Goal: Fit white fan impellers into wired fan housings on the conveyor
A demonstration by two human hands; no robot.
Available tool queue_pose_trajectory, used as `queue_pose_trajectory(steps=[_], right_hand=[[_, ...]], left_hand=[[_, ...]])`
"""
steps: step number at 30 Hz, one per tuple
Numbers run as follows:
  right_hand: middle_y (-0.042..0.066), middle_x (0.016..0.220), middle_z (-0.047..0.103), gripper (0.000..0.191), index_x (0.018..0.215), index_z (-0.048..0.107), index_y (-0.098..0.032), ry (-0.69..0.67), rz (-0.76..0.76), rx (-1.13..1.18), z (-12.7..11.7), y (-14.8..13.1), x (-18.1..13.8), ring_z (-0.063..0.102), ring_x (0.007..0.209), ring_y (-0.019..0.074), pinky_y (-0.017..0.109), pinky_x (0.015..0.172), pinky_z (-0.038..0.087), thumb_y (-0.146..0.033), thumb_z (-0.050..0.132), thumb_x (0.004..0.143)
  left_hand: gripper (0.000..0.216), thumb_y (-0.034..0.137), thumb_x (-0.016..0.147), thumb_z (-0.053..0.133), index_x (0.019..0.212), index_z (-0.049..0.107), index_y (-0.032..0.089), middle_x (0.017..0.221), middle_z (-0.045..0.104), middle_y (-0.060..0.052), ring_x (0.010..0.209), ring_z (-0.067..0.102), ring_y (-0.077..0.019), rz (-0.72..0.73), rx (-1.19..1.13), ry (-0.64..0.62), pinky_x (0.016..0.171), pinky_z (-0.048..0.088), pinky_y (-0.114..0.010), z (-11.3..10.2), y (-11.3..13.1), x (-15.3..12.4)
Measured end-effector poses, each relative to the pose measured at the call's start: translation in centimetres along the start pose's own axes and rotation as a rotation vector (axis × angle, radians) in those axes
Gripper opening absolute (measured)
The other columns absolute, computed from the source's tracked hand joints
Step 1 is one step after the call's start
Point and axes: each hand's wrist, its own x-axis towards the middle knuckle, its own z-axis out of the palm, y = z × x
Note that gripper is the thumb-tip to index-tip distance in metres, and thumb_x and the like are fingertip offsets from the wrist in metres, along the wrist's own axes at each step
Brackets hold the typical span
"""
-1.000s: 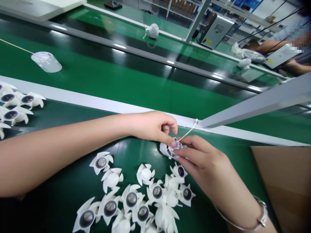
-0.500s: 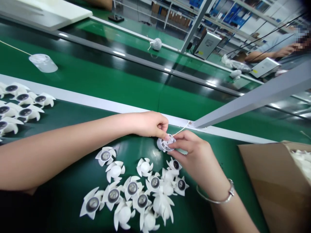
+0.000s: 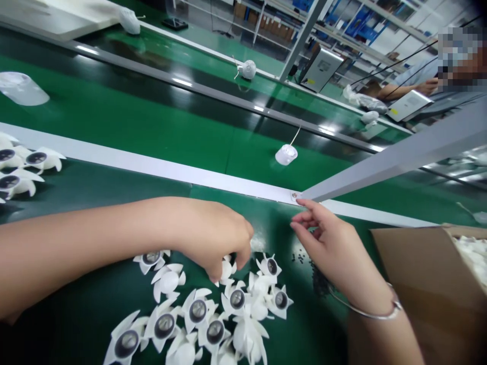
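Note:
My left hand (image 3: 213,238) reaches down, knuckles up, into a heap of white fan blades (image 3: 198,309) on the dark green table. Its fingertips curl round one blade (image 3: 227,268) at the top of the heap. My right hand (image 3: 327,243) hovers to the right of the heap with its fingers loosely apart and nothing in them; a bracelet sits on its wrist. A small white round part with a thin cord (image 3: 286,153) lies by itself on the green conveyor belt beyond the white rail (image 3: 152,165).
An open cardboard box (image 3: 418,284) of white parts stands at the right. More fan blades (image 3: 23,167) lie at the left edge, and a white housing (image 3: 21,88) rides the belt. A grey metal bar (image 3: 399,152) slants overhead. Another person's arm (image 3: 418,86) works far right.
Both hands let go of the small white part with the cord; it now lies out on the belt. My left hand dropped onto the blade heap, and my right hand opened.

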Motion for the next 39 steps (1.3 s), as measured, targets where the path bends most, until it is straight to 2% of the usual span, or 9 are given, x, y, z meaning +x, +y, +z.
queue_pose_trajectory(steps=[3, 7, 14, 19, 23, 27, 31, 33, 39], right_hand=[[0.001, 0.079, 0.072, 0.022, 0.107, 0.061, -0.021, -0.183, 0.047, -0.007, -0.9, 0.5, -0.8, 0.067, 0.063, 0.0153, 0.027, 0.059, 0.053, -0.023, 0.055, 0.086], [-0.003, 0.067, 0.069, 0.019, 0.099, 0.056, -0.023, -0.243, 0.052, -0.108, -1.0, 0.7, -1.8, 0.063, 0.053, 0.0155, 0.026, 0.049, 0.047, -0.018, 0.052, 0.081], [-0.004, 0.049, 0.056, 0.025, 0.098, 0.056, -0.022, -0.105, -0.036, -0.385, 0.2, -0.4, -2.9, 0.055, 0.041, 0.0183, 0.026, 0.039, 0.03, -0.013, 0.05, 0.076], [-0.003, 0.045, 0.046, 0.021, 0.095, 0.056, -0.018, 0.028, -0.063, -0.739, 1.4, -3.3, -3.6, 0.044, 0.034, 0.0164, 0.024, 0.039, 0.015, -0.009, 0.05, 0.078], [-0.002, 0.044, 0.044, 0.017, 0.09, 0.053, -0.019, 0.066, -0.08, -0.826, 1.9, -4.0, -3.7, 0.044, 0.034, 0.0148, 0.024, 0.04, 0.012, -0.008, 0.049, 0.078], [-0.004, 0.046, 0.048, 0.018, 0.095, 0.051, -0.019, 0.046, -0.046, -0.688, 1.6, -3.1, -3.0, 0.047, 0.035, 0.016, 0.024, 0.038, 0.019, -0.01, 0.05, 0.079], [-0.001, 0.076, 0.066, 0.027, 0.104, 0.045, -0.022, 0.073, -0.138, -0.13, 1.8, -2.7, -1.7, 0.063, 0.059, 0.0145, 0.025, 0.054, 0.047, -0.016, 0.058, 0.082], [-0.001, 0.084, 0.067, 0.028, 0.105, 0.043, -0.023, 0.089, -0.177, 0.078, 2.3, -3.1, -1.1, 0.065, 0.069, 0.0122, 0.024, 0.065, 0.052, -0.018, 0.06, 0.084], [-0.002, 0.087, 0.068, 0.032, 0.112, 0.044, -0.024, 0.098, -0.312, 0.136, 4.0, -3.8, -0.8, 0.066, 0.074, 0.0117, 0.024, 0.069, 0.054, -0.015, 0.061, 0.085]], left_hand=[[0.032, 0.008, 0.057, 0.077, 0.081, 0.075, 0.03, 0.092, 0.071, 0.004, 0.07, 0.059, -0.0154, 0.056, -0.051, 0.019, 0.055, 0.034, -0.029, -0.1, -0.4, 0.2], [0.032, 0.004, 0.07, 0.066, 0.091, 0.071, 0.028, 0.098, 0.071, 0.003, 0.082, 0.062, -0.0164, 0.142, -0.058, 0.059, 0.066, 0.04, -0.027, -0.6, -1.4, 1.0], [0.026, 0.007, 0.085, 0.052, 0.087, 0.07, 0.025, 0.105, 0.07, -0.001, 0.094, 0.06, -0.0181, 0.226, 0.287, 0.39, 0.071, 0.041, -0.031, 0.5, -2.5, 2.3], [0.023, 0.032, 0.08, 0.071, 0.061, 0.064, 0.021, 0.09, 0.071, -0.003, 0.077, 0.058, -0.019, 0.255, 0.393, 0.34, 0.056, 0.03, -0.035, 0.9, -2.0, 2.1], [0.022, 0.046, 0.08, 0.071, 0.082, 0.07, 0.024, 0.106, 0.07, -0.002, 0.087, 0.061, -0.0197, 0.245, 0.335, 0.373, 0.06, 0.035, -0.033, 0.6, -2.6, 1.9], [0.044, 0.044, 0.074, 0.078, 0.113, 0.068, 0.025, 0.115, 0.068, -0.003, 0.096, 0.064, -0.0188, 0.162, 0.159, 0.409, 0.068, 0.042, -0.028, 0.4, -4.0, 2.2], [0.038, 0.041, 0.073, 0.08, 0.107, 0.071, 0.025, 0.103, 0.073, -0.001, 0.092, 0.066, -0.0173, 0.147, 0.037, 0.371, 0.074, 0.043, -0.025, 0.7, -5.1, 2.7], [0.04, 0.041, 0.071, 0.082, 0.106, 0.071, 0.025, 0.099, 0.074, 0.001, 0.088, 0.066, -0.0166, 0.15, 0.008, 0.377, 0.073, 0.042, -0.025, 0.9, -5.2, 3.0], [0.034, 0.039, 0.063, 0.085, 0.09, 0.071, 0.023, 0.088, 0.073, 0.002, 0.079, 0.064, -0.0163, 0.137, 0.004, 0.399, 0.066, 0.039, -0.026, 0.9, -5.0, 3.1]])
